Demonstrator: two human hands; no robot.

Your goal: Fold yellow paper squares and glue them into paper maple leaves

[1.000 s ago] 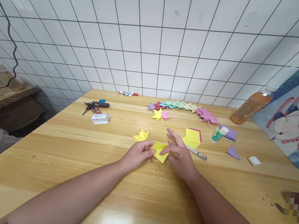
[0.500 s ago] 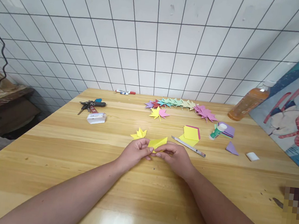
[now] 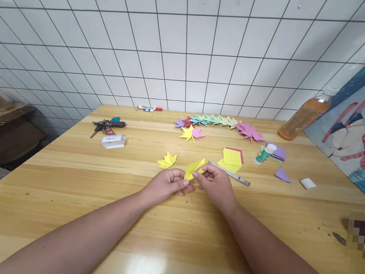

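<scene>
"Yellow origami paper (image 3: 193,170) is being held over the wooden table (image 3: 110,221), near the pointed yellow folded piece (image 3: 167,161), yes?"

"Yes. The left hand (image 3: 165,186) is pinching its lower corner, and the right hand (image 3: 216,188) is grasping its right side, so the paper is standing between them. I am judging that a fold is being made."

"How should one be working, for doing it well?"

"The left hand should be pinching firmly but lightly, so that the corner is not slipping. The right one should be matching edge to edge exactly before it is pressing the crease."

"And the utility knife (image 3: 232,174)?"

"It is lying just beyond the right hand, so I would be moving with care on that side"
</scene>
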